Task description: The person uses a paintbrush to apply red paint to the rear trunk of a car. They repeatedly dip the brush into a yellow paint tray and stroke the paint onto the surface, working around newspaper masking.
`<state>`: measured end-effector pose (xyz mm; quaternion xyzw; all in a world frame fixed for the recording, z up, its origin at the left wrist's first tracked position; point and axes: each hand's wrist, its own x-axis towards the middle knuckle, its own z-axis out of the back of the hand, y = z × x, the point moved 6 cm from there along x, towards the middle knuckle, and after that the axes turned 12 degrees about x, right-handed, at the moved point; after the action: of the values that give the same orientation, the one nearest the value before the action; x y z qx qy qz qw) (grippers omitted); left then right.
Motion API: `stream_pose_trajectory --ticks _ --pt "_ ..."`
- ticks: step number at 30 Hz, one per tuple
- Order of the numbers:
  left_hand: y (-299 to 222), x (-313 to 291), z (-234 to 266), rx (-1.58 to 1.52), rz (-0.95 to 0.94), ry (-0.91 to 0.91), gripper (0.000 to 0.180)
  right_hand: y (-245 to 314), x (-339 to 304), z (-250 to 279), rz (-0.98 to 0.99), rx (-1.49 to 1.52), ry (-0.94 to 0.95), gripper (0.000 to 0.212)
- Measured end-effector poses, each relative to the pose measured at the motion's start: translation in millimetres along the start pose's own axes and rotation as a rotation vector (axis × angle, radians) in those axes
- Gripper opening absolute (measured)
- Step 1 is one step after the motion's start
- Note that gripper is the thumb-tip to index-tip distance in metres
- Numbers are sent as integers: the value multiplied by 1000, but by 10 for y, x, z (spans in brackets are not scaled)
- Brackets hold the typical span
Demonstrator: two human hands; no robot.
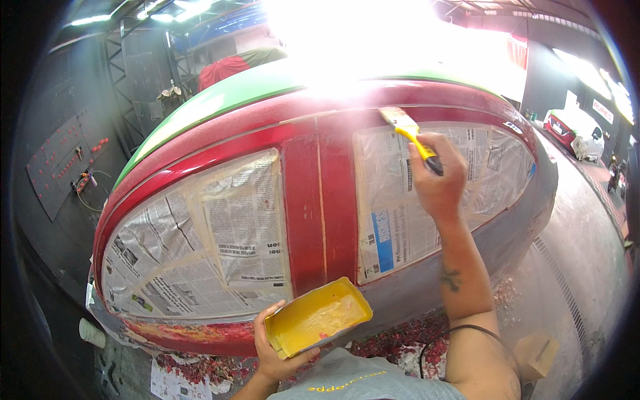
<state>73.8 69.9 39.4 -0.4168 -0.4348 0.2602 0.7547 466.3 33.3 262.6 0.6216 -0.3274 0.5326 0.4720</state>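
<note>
My right hand (440, 163) is closed round the yellow and black handle of a paintbrush (407, 128). Its pale bristles touch, or nearly touch, the red frame above the papered window on the right. In my left hand (270, 347) is a shallow yellow tray (363, 313), tilted, with a pale coating and a few red bits inside. The fingers wrap its left end, close to my body. Before me stands a car (337, 200) with red upper panels and grey lower ones. Newspaper (247, 227) and tape mask its side windows.
Red paint scrapings (190, 370) and paper litter the floor below the car. A cardboard box (537, 353) sits at lower right, with a dark hose (493, 331) beside my right arm. A white bucket (91, 331) stands at left. Another car (577, 133) is parked at far right.
</note>
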Motion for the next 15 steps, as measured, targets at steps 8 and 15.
stream_pose_trajectory --ticks 8,15 --pt "24 -27 15 -34 15 -38 119 186 -226 -196 61 84 -57 19" --pt "33 -36 116 -17 -34 -33 117 302 -416 -194 93 120 -85 25"
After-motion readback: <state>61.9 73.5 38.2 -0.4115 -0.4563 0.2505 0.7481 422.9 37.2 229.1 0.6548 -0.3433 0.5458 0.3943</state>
